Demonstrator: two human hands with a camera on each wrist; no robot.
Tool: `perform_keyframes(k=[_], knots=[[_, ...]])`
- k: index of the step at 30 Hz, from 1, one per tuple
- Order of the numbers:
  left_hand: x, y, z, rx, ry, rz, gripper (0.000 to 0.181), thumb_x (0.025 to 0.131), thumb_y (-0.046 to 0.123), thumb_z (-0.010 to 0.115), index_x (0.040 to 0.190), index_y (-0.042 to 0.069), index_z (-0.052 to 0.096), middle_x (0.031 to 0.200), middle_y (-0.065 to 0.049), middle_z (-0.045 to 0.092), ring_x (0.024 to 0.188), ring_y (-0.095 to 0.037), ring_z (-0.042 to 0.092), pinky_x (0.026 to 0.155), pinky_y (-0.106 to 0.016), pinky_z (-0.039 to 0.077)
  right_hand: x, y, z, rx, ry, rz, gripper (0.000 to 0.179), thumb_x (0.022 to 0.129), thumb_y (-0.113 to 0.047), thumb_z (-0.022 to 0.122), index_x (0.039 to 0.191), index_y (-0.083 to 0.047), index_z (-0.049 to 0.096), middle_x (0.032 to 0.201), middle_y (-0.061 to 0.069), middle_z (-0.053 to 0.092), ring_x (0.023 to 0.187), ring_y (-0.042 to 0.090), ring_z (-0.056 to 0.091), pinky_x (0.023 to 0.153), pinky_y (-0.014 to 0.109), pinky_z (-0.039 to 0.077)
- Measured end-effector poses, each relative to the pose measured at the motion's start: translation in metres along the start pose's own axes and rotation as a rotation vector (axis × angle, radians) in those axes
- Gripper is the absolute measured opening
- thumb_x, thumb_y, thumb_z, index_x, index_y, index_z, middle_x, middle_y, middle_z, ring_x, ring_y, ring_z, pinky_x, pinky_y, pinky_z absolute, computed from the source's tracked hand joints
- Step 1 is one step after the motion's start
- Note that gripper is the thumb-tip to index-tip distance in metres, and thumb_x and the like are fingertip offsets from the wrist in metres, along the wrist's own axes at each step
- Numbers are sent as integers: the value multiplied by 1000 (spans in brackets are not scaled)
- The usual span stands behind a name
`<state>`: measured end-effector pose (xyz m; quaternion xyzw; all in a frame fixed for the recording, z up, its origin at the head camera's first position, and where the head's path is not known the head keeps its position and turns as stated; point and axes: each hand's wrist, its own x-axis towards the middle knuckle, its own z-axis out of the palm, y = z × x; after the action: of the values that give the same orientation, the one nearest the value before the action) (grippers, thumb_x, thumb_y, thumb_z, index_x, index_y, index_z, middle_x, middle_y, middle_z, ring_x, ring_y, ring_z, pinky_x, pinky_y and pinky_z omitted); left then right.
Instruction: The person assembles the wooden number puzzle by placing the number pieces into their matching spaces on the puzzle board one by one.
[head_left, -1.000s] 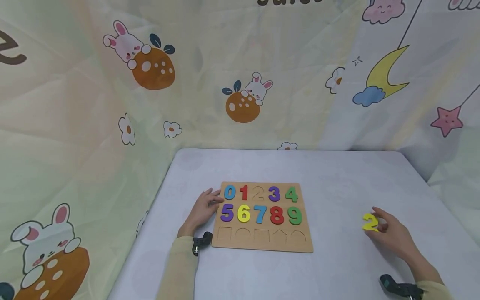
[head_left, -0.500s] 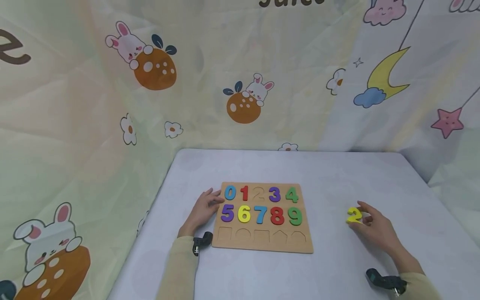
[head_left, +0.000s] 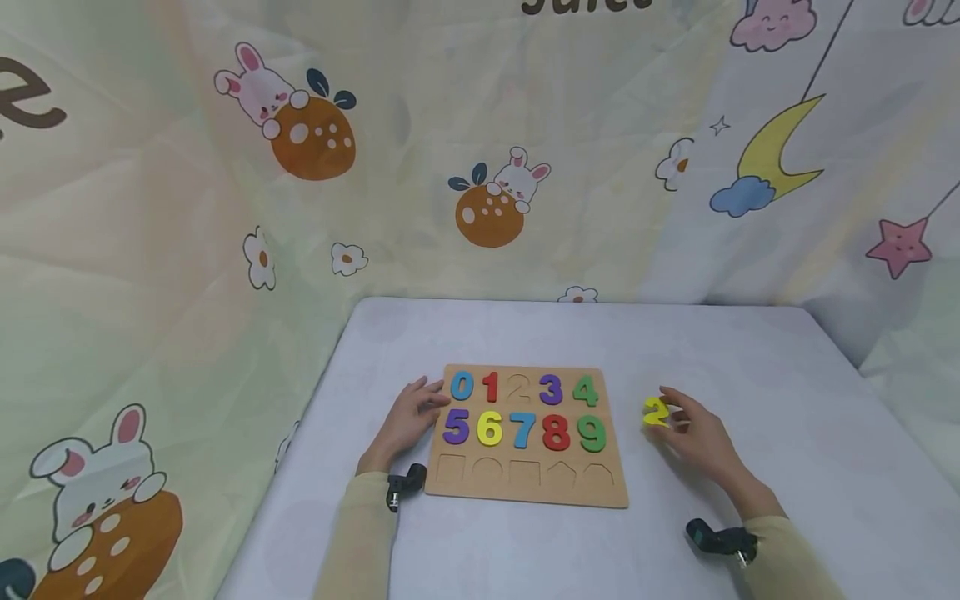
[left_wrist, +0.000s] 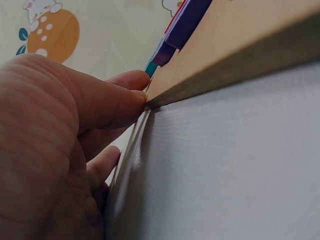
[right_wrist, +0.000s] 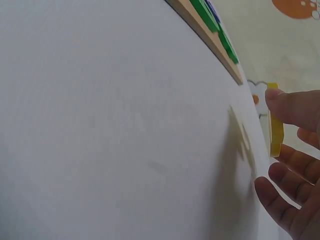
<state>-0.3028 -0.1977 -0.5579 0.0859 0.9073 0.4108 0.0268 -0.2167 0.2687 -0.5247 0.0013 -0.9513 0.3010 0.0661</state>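
In the head view, my right hand [head_left: 701,437] holds a yellow number 2 piece [head_left: 656,412] just right of the wooden number puzzle board [head_left: 495,487]. The right wrist view shows the thumb and fingers pinching this piece [right_wrist: 275,130] on edge, raised over the table, its shadow below. My left hand [head_left: 408,421] grips the board's left edge near the top corner; thumb and index finger meet at that edge [left_wrist: 200,87] in the left wrist view. Coloured digits fill the board's upper two rows, except the bare outlined 2 slot [head_left: 519,387] between the red 1 [head_left: 491,386] and purple 3 [head_left: 551,388].
The board lies flat on a white-covered table [head_left: 712,350]. Its bottom row has several outlined shapes. Behind and to the left hangs a cloth [head_left: 405,167] printed with rabbits, flowers and a moon. A dark camera mount [head_left: 722,540] sits at the right wrist.
My right hand has moved left and slightly away from me with the yellow 2, coming close to the board's right edge. The left hand and the board have stayed in place.
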Motion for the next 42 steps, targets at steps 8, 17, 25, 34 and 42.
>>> perform_keyframes(k=[8,17,25,34,42], knots=[[2,2,-1,18,-5,-2,22,90,8,64,104,20,74,146,5,51,148,-23,22,124,-49,10,13,-24,17,41,3,-65,70,85,-13,75,144,-1,41,137,26,51,114,46,55,92,58,52],[1,4,-2,24,-3,12,22,89,7,64,104,20,74,146,3,51,148,-24,23,124,-48,11,37,-57,37,93,-41,-63,70,87,-17,73,147,-5,38,146,20,45,136,42,38,109,61,39],[2,2,-1,29,-11,0,22,90,8,63,105,20,74,146,3,50,148,-23,21,124,-50,11,54,-78,54,106,-74,-90,68,86,-17,75,145,-5,42,148,18,44,139,40,35,114,59,33],[2,1,-1,22,-16,-25,22,91,9,63,105,21,74,147,6,50,149,-21,20,124,-49,10,67,-98,66,140,-117,-72,67,86,-18,74,145,-9,43,147,17,46,138,40,37,112,60,35],[2,1,-1,19,-18,-20,22,91,9,63,105,21,74,147,6,50,149,-21,20,124,-50,10,74,-110,82,130,-139,-100,69,84,-18,76,145,-11,44,144,14,51,137,37,40,112,58,36]])
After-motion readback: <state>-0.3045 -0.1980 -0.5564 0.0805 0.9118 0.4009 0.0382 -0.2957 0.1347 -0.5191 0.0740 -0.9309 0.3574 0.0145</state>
